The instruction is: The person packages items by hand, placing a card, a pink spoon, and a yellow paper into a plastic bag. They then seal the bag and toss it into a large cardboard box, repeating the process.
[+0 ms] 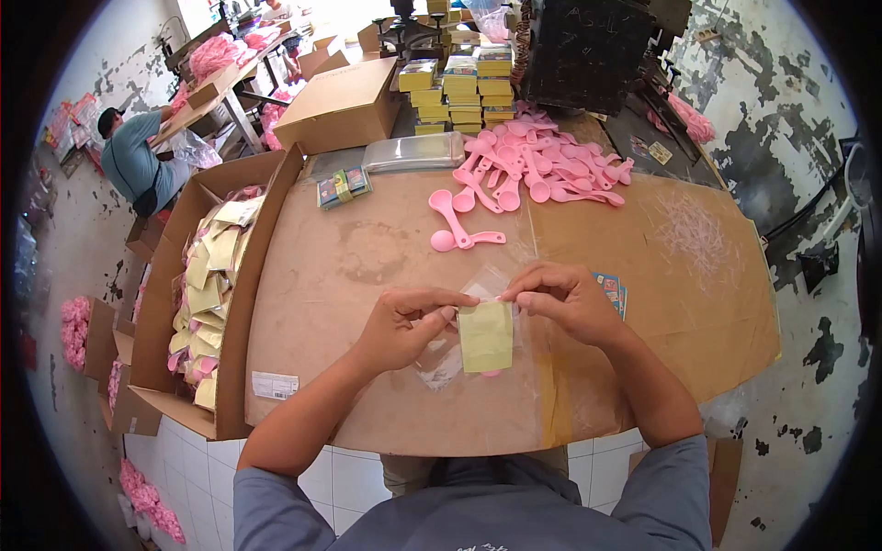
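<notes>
Two Hands Holding a Clear Bag Spread

An open carton is standing at the left edge, its high walls likely containing the loose packets. The left hand is pinching one top corner of a clear bag — probably keeping it taut around the yellow sheet. Pink spoons are lying heaped beyond, seemingly within reach. The right hand is pinching the opposite corner — balancing the pull, apparently.
</notes>
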Demonstrator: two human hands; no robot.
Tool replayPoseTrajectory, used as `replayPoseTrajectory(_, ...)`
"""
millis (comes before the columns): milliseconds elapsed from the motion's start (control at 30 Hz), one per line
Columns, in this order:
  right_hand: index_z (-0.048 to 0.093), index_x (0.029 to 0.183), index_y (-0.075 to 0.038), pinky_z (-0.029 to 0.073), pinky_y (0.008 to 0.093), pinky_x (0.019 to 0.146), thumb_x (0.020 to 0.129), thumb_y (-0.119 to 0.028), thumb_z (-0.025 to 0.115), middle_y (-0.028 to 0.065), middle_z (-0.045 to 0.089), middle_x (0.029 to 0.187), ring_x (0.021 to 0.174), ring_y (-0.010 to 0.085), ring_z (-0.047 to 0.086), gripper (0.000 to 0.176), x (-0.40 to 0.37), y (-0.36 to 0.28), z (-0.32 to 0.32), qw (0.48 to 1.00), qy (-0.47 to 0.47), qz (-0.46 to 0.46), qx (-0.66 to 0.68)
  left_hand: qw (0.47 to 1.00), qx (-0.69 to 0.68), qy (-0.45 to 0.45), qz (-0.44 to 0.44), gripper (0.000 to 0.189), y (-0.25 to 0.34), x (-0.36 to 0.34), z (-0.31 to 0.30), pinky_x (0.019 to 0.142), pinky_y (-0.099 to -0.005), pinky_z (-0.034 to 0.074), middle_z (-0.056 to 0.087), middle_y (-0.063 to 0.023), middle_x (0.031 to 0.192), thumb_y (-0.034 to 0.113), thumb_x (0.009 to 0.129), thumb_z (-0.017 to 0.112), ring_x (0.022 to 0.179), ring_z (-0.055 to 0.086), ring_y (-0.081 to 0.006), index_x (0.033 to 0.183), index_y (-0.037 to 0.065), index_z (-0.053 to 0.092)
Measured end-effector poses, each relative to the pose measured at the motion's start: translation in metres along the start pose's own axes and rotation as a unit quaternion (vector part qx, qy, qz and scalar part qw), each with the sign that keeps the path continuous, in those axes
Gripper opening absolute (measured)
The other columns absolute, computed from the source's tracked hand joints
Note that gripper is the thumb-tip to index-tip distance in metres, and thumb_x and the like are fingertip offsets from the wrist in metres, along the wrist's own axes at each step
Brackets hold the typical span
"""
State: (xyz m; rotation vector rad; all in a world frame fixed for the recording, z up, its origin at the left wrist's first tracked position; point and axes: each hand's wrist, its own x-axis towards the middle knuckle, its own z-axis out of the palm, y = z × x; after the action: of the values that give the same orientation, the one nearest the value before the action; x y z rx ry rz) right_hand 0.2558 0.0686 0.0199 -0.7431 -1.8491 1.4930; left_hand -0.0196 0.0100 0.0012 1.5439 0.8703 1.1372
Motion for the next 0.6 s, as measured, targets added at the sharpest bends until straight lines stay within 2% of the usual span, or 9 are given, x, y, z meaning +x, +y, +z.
replayPoseTrajectory(67,0.075,0.107,0.001,0.053,0.0249,0.078,0.095,-0.004,0.074,0.0033,0.071,0.100,0.089,0.0081,0.065,0.013,-0.001,0.002,0.004,1.000,0.007,0.009,0.010,0.999,-0.045,0.002,-0.030,0.020,0.002,0.001,0.001,0.079,-0.0258,0.061,0.078,-0.0089,0.105,0.007,0.099,0.068,0.091,0.072,-0.0110,0.116,-0.002,0.076)
replayPoseTrajectory(267,0.071,0.108,0.002,0.055,0.0239,0.079,0.094,-0.002,0.074,0.0046,0.071,0.098,0.089,0.0090,0.068,0.015,0.001,0.009,0.005,0.999,0.003,0.020,0.047,0.994,-0.024,0.013,-0.109,0.019,0.001,0.001,0.005,0.071,-0.0230,0.059,0.078,-0.0078,0.100,0.006,0.099,0.070,0.083,0.072,-0.0087,0.115,-0.002,0.076)
replayPoseTrajectory(433,0.068,0.114,0.002,0.055,0.0247,0.082,0.095,-0.003,0.074,0.0041,0.071,0.099,0.092,0.0092,0.067,0.021,0.000,0.006,0.006,0.997,0.014,0.038,0.067,0.993,-0.027,0.027,-0.110,0.020,-0.002,0.002,0.005,0.069,-0.0217,0.059,0.078,-0.0069,0.096,0.007,0.098,0.073,0.078,0.071,-0.0075,0.116,-0.002,0.075)
replayPoseTrajectory(533,0.067,0.114,0.002,0.054,0.0248,0.082,0.095,-0.004,0.075,0.0034,0.071,0.099,0.092,0.0087,0.066,0.022,-0.002,-0.004,0.011,0.999,-0.005,0.036,0.035,0.995,-0.013,0.031,-0.097,0.022,0.000,0.002,0.002,0.071,-0.0223,0.059,0.078,-0.0046,0.098,0.008,0.100,0.071,0.082,0.071,-0.0065,0.119,-0.001,0.074)
replayPoseTrajectory(600,0.067,0.113,0.003,0.054,0.0249,0.081,0.095,-0.005,0.075,0.0032,0.071,0.099,0.091,0.0085,0.065,0.022,-0.002,0.007,0.007,0.997,-0.053,0.059,-0.007,0.995,-0.014,0.045,-0.083,0.024,0.002,0.003,0.002,0.072,-0.0228,0.059,0.077,-0.0036,0.100,0.009,0.100,0.070,0.085,0.071,-0.0062,0.122,0.000,0.072)
